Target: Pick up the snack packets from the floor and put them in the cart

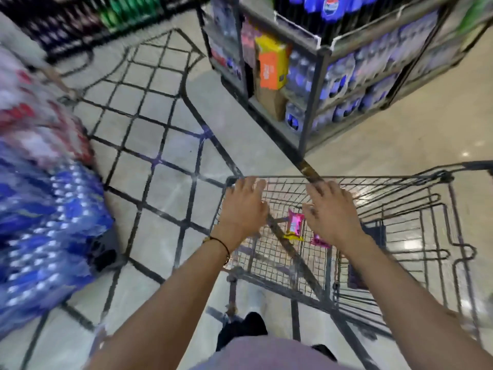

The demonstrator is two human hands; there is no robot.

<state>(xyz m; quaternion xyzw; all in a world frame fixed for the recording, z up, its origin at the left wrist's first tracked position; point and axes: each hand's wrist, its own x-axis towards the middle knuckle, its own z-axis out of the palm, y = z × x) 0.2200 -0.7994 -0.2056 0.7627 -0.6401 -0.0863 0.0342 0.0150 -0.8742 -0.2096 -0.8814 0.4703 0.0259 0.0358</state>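
A grey wire shopping cart [453,236] stands in front of me. Two pink snack packets lie on its mesh bottom: one with a yellow edge [294,225] between my hands, the other [318,241] partly hidden under my right wrist. My left hand [244,206] hovers over the cart's left side with fingers spread and holds nothing. Over the middle of the basket, my right hand [332,209] is likewise spread and empty. No packet shows on the floor.
A metal shelf rack [320,76] of blue bottle packs and an orange box stands ahead of the cart. Stacked blue and red shrink-wrapped packs [45,209] fill the left. The tiled floor [160,116] with dark grid lines lies between them.
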